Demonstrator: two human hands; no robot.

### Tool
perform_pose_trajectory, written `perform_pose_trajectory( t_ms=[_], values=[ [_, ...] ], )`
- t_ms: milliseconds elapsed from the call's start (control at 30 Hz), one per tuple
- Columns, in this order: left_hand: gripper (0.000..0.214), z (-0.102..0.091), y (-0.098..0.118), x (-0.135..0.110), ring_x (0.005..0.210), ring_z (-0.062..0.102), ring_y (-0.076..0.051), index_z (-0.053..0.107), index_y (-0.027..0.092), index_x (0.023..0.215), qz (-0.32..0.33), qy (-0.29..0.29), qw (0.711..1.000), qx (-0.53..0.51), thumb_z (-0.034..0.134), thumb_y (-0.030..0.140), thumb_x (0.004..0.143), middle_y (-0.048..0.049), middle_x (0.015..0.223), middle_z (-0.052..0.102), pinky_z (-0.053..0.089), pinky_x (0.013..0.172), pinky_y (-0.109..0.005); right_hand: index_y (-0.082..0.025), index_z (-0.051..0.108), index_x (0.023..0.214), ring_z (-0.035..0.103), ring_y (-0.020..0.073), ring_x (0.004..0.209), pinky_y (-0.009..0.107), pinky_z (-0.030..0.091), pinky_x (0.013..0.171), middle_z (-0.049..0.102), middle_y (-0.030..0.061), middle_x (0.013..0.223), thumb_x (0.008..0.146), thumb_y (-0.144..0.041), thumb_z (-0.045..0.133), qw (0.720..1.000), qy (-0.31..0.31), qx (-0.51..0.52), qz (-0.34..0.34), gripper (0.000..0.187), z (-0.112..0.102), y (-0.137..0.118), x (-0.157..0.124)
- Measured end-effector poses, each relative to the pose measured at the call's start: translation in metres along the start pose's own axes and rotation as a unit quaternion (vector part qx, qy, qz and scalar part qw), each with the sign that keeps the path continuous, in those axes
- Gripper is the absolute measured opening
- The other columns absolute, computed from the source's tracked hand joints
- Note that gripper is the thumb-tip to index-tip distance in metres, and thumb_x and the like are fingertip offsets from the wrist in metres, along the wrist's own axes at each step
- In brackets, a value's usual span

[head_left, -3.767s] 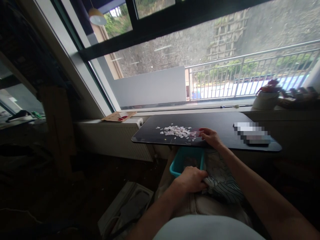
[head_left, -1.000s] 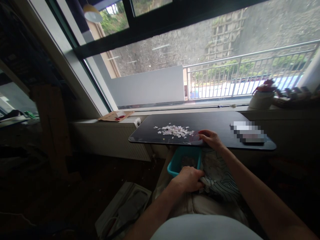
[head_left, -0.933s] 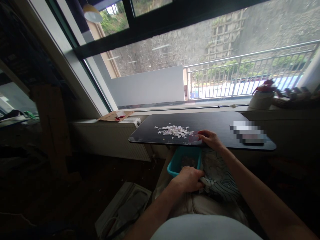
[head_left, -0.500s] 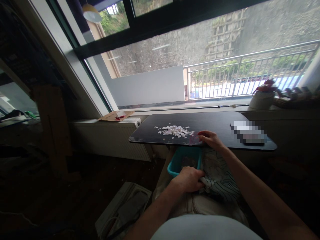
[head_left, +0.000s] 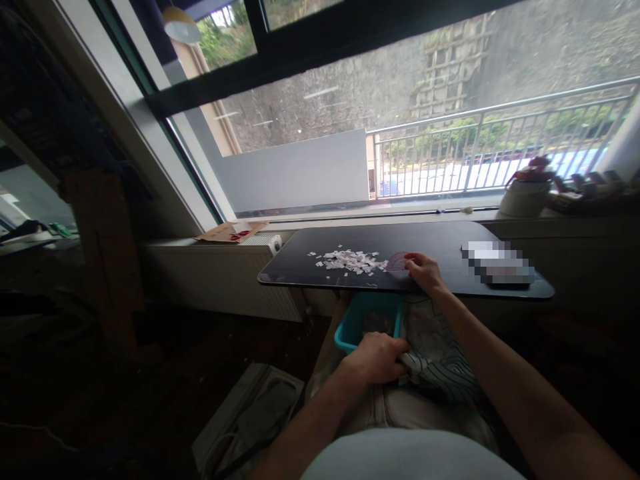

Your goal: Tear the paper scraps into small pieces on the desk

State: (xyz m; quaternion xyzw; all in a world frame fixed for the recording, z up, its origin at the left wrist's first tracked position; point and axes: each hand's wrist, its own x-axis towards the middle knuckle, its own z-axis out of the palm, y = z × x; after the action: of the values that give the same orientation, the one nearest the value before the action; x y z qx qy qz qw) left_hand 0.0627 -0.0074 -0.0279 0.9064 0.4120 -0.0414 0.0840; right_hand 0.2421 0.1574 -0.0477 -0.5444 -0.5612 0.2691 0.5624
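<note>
— What is held?
— A pink protractor (head_left: 397, 263), pinched on the counter (head_left: 440, 243) by the right grip (head_left: 423, 272). Paper scraps (head_left: 350, 261) are piled just beside it, unswept. The teal bin (head_left: 357, 320) below is clasped by the left grip (head_left: 377, 357).

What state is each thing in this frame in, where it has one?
right hand: fingers closed on the pink half-round ruler
pink half-round ruler: on the table, beside the scraps
paper scraps: loose pile on the table
teal tub: open, below the table edge
left hand: gripping the tub's near rim
</note>
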Motion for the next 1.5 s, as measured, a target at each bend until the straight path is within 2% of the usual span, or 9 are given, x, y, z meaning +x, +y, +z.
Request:
perform_pose_trajectory(
  t_ms=[267,500,633,800,1000,1167,1300,1500],
  values=[
    [0.022,0.003,-0.001,0.002,0.083,0.063,-0.026,0.062,0.022,0.093,0.000,-0.001,1.000,-0.001,0.054,0.037,0.079,-0.0059,0.084,0.067,0.047,0.070,-0.029,-0.018,0.065,0.095,0.057,0.0110,0.050,0.025,0.047,0.054,0.064,0.0007,0.070,0.068,-0.031,0.055,0.999,-0.045,-0.007,-0.020,0.031,0.003,-0.010,-0.005],
    [0.023,0.003,-0.001,0.001,0.083,0.063,-0.027,0.062,0.022,0.093,0.000,0.000,1.000,0.001,0.055,0.038,0.078,-0.0059,0.084,0.067,0.047,0.070,-0.030,-0.016,0.066,0.094,0.055,0.0114,0.049,0.026,0.047,0.053,0.064,0.0013,0.067,0.068,-0.027,0.054,0.999,-0.025,-0.018,-0.011,0.031,-0.001,-0.012,-0.007],
    [0.023,0.001,0.000,0.001,0.084,0.063,-0.027,0.062,0.023,0.093,-0.001,-0.004,1.000,0.002,0.055,0.038,0.078,-0.0059,0.084,0.067,0.047,0.070,-0.030,-0.018,0.065,0.098,0.058,0.0111,0.052,0.025,0.048,0.055,0.067,0.0019,0.073,0.069,-0.030,0.055,0.999,-0.050,-0.005,-0.020,0.033,-0.001,-0.015,-0.009],
    [0.022,-0.003,0.002,0.000,0.084,0.063,-0.026,0.062,0.023,0.093,-0.012,-0.009,1.000,0.006,0.055,0.038,0.078,-0.0053,0.086,0.067,0.046,0.071,-0.030,-0.018,0.067,0.093,0.056,0.0106,0.048,0.025,0.047,0.052,0.067,0.0013,0.069,0.068,-0.028,0.056,0.998,-0.061,0.003,-0.022,0.030,0.000,-0.015,-0.010],
    [0.018,-0.017,-0.002,-0.018,0.082,0.063,-0.026,0.060,0.022,0.090,-0.033,-0.001,0.999,0.017,0.053,0.035,0.080,-0.0056,0.085,0.067,0.045,0.072,-0.032,-0.015,0.065,0.095,0.056,0.0105,0.050,0.025,0.048,0.053,0.067,0.0030,0.071,0.068,-0.030,0.054,0.998,-0.052,0.035,-0.024,0.034,-0.001,-0.016,-0.006],
    [0.018,-0.025,-0.009,-0.034,0.082,0.063,-0.026,0.060,0.022,0.091,-0.055,0.002,0.998,0.018,0.050,0.034,0.080,-0.0058,0.084,0.067,0.045,0.072,-0.031,-0.014,0.065,0.095,0.056,0.0103,0.050,0.025,0.048,0.053,0.068,0.0033,0.071,0.066,-0.034,0.057,0.996,-0.065,0.050,-0.029,0.036,0.010,-0.016,0.001],
    [0.018,-0.019,-0.011,-0.032,0.082,0.063,-0.026,0.061,0.022,0.087,-0.055,-0.001,0.998,0.012,0.052,0.034,0.078,-0.0049,0.082,0.067,0.045,0.071,-0.030,-0.015,0.067,0.094,0.055,0.0105,0.049,0.025,0.046,0.053,0.066,0.0016,0.068,0.066,-0.030,0.056,0.997,-0.068,0.035,-0.028,0.034,0.014,-0.014,0.000],
    [0.024,-0.010,-0.007,-0.028,0.079,0.063,-0.025,0.063,0.021,0.084,-0.047,0.007,0.999,0.002,0.057,0.041,0.073,-0.0045,0.078,0.067,0.044,0.070,-0.029,-0.015,0.067,0.089,0.053,0.0106,0.047,0.025,0.044,0.050,0.065,0.0012,0.066,0.064,-0.026,0.053,0.999,-0.037,0.016,-0.022,0.031,0.008,-0.014,-0.002]
  ],
)
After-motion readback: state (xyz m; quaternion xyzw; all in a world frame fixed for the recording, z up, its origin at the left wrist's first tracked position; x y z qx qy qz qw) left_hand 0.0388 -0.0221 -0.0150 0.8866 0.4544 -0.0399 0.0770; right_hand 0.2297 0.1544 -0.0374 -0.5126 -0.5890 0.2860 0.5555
